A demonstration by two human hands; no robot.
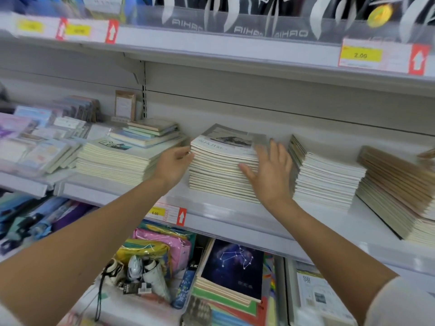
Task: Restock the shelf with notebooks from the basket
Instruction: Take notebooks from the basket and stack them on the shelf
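A tall stack of cream-edged notebooks (219,165) with a grey-and-white printed cover sits on the middle white shelf (211,212). My left hand (174,164) touches the stack's left side near the top, fingers loosely bent against the edges. My right hand (270,170) lies flat against the stack's right front corner, fingers spread and straight, thumb on the page edges. Neither hand holds a notebook. The basket is out of view.
More notebook stacks flank the middle one: a cream stack (117,161) at left, a white stack (327,177) and a brown stack (400,191) at right. Below are a starry dark notebook (235,267) and pencil cases (162,243). A price tag (164,214) hangs on the shelf edge.
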